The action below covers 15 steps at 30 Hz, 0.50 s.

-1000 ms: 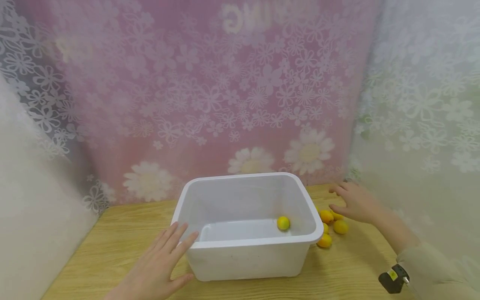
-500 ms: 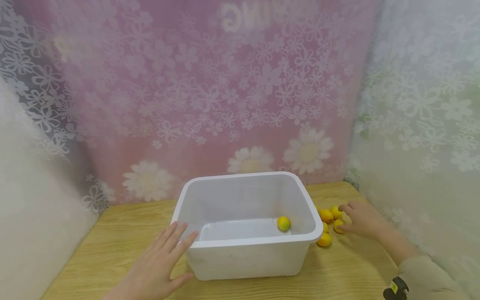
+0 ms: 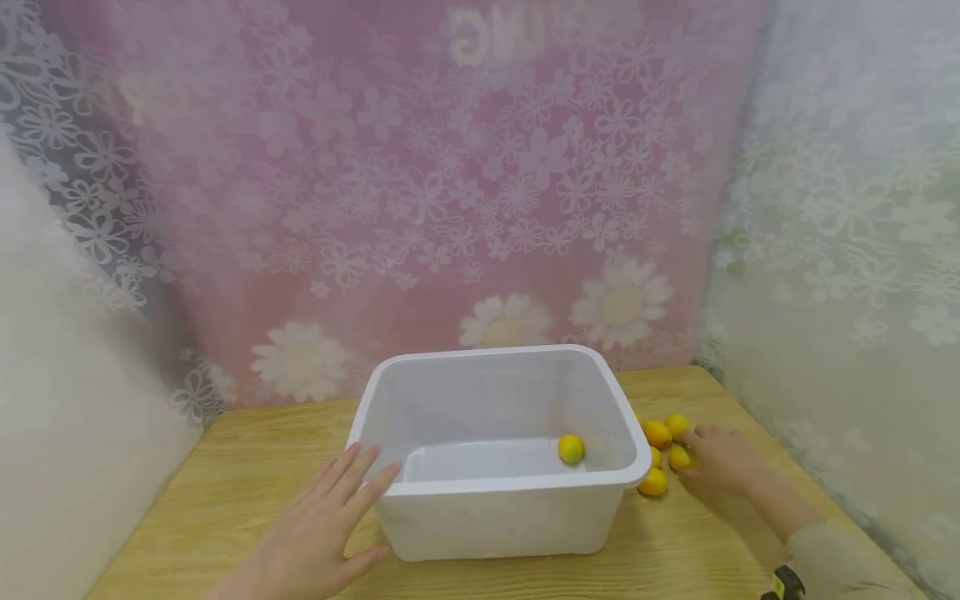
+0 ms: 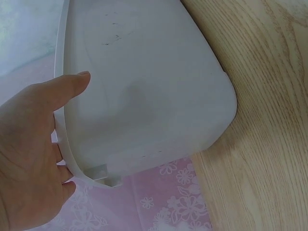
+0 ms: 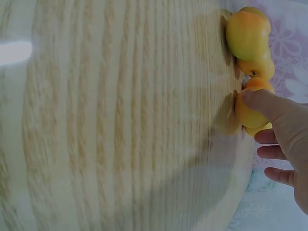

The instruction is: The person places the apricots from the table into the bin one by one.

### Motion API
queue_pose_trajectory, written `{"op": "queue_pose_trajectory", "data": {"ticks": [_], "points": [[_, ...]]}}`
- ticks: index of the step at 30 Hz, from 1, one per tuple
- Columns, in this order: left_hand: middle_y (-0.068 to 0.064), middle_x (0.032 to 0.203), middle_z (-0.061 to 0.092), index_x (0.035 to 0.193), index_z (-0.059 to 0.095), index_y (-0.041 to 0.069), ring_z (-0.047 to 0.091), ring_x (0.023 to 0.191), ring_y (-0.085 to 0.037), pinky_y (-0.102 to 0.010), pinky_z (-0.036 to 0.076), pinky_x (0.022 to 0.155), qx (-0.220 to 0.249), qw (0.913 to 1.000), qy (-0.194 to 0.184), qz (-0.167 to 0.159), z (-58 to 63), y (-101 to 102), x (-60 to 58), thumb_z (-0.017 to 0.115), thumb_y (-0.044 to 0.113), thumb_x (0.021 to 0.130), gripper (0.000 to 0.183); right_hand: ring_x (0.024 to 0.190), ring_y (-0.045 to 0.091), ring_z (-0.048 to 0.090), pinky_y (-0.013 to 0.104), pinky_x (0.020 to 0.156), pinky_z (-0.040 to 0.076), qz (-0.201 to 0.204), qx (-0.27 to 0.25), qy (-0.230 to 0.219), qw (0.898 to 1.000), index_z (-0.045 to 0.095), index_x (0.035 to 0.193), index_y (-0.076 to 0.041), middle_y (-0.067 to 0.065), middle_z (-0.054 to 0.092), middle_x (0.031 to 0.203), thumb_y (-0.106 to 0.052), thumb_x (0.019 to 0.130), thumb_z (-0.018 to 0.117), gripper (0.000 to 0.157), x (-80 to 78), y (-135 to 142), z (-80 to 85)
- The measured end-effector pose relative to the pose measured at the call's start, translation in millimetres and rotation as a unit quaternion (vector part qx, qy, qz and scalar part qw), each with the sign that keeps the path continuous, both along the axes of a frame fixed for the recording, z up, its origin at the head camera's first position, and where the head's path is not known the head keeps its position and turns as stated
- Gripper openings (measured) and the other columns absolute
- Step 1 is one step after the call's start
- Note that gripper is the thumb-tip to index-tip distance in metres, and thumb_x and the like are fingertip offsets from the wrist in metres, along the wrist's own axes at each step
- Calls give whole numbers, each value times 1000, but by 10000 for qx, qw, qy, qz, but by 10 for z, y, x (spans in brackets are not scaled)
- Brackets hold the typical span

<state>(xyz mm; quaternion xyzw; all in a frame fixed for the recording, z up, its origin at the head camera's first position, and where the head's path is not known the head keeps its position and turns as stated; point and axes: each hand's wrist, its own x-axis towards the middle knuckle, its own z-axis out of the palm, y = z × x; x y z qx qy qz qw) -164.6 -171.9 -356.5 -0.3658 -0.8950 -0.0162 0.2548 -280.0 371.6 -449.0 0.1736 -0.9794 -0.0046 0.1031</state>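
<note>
A white plastic tub stands on the table, with one round yellow-green fruit on its floor near the right side. My left hand lies at the tub's front left corner, fingers spread and fairly straight over the rim; in the left wrist view its thumb lies across the rim. To the tub's right, several small yellow-orange fruits sit in a loose cluster. My right hand pinches the nearest yellow fruit, thumb on its near side; the index finger is hidden behind it, the other fingers apart from it.
The wood-grain tabletop runs under everything. A pink flowered backdrop rises behind the tub, and a pale flowered sheet hangs along the right, close to the right arm. Another pale wall borders the left.
My right hand has come down from above the fruits and closed in on the one at the right. My left hand and the tub hold their places.
</note>
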Motion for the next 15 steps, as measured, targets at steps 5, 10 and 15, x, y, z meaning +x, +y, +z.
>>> {"op": "queue_pose_trajectory", "data": {"ticks": [5, 10, 15], "points": [[-16, 142, 39, 142, 38, 15, 38, 127, -36, -20, -9, 108, 30, 10000, -19, 25, 3, 9, 5, 74, 46, 70, 86, 77, 30, 57, 53, 65, 46, -27, -14, -18, 10000, 62, 99, -8, 6, 59, 86, -40, 75, 72, 41, 21, -4, -29], [-17, 141, 40, 142, 37, 14, 39, 127, -36, -20, -9, 108, 29, 10000, -22, 21, 8, 13, 10, 74, 45, 70, 86, 82, 34, 58, 56, 68, 46, -83, -82, 51, 9999, 63, 105, -5, 11, 61, 91, -39, 74, 73, 47, 16, 17, -61], [-18, 140, 41, 141, 39, 12, 39, 126, -37, -21, -8, 109, 15, 10000, 58, -16, 9, 13, 3, 74, 44, 70, 86, 75, 30, 58, 51, 61, 47, -140, -274, 84, 9995, 63, 103, -7, 7, 60, 86, -40, 74, 73, 45, 32, 38, -33]]}}
